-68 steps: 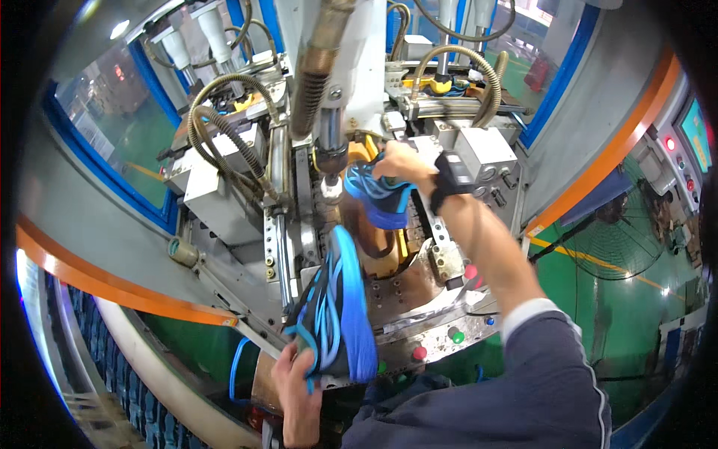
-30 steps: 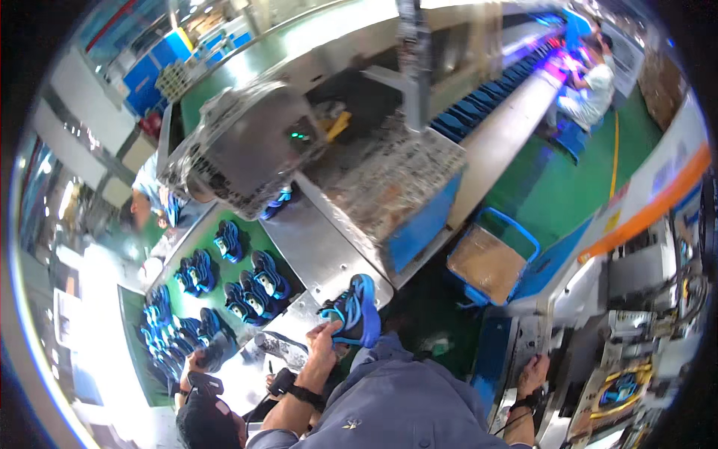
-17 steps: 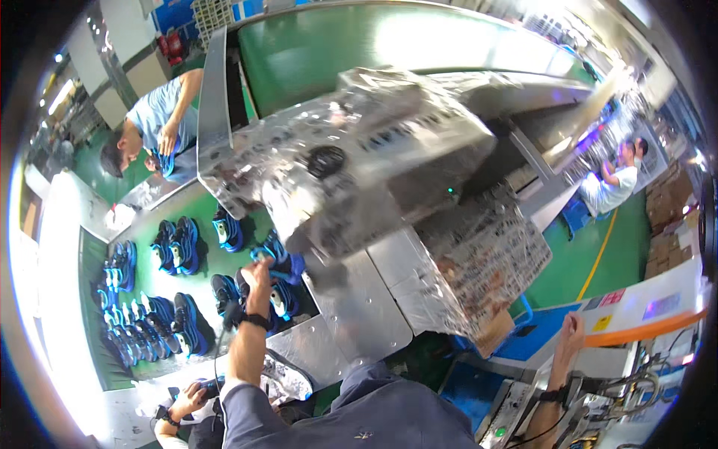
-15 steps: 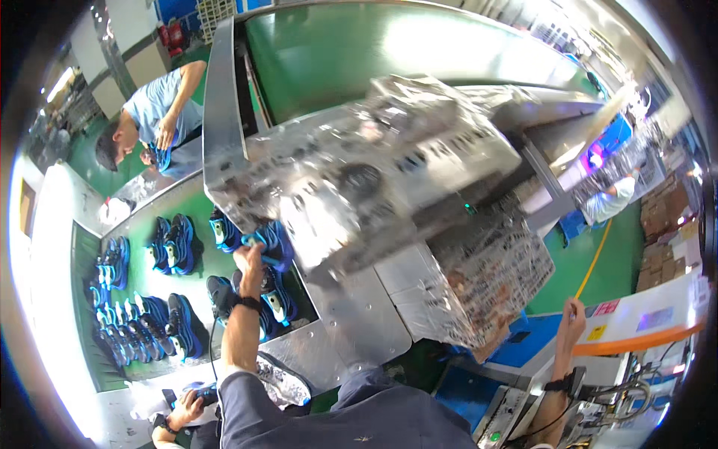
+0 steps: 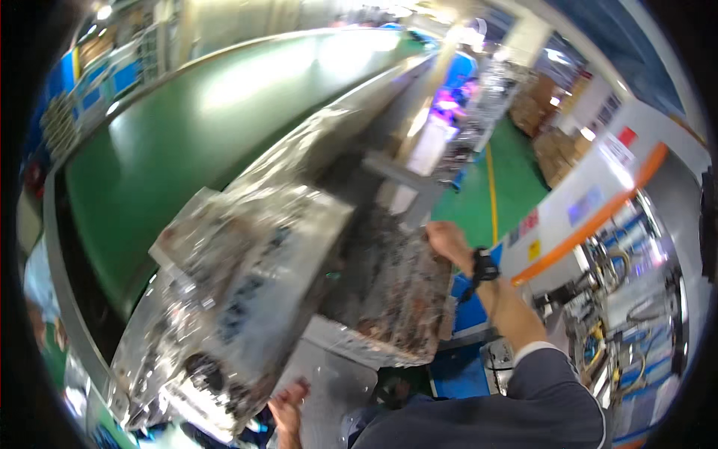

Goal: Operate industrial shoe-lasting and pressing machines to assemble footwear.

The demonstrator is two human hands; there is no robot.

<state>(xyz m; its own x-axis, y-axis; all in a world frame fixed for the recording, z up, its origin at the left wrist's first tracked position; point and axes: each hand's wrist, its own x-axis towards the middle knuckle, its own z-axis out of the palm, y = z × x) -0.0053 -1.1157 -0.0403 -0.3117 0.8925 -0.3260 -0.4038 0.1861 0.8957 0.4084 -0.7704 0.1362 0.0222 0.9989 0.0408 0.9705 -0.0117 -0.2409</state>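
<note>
My left hand [image 5: 287, 408] is low in the view, beside the near corner of a large machine part covered in clear plastic [image 5: 254, 299]. Its fingers look apart, with nothing visible between them. Blue bits of a shoe [image 5: 256, 426] show just left of this hand, mostly cut off by the plastic cover and the picture's edge. My right hand [image 5: 449, 241] is stretched forward at the right edge of a lower plastic-wrapped block [image 5: 407, 288]. Motion smears its fingers, so their grip and any touch on the block are unclear. A dark band circles my right wrist.
A long green conveyor belt [image 5: 194, 135] runs along the left and far side behind a metal rim [image 5: 51, 224]. At right stands a white machine with an orange edge [image 5: 591, 232], cables and fittings below. Brown cartons [image 5: 557, 153] are stacked beyond the green floor.
The view has swung to the right, and most of the shoes have left it. My left hand has come away from the shoe it was touching. My right hand now appears beside the wrapped block.
</note>
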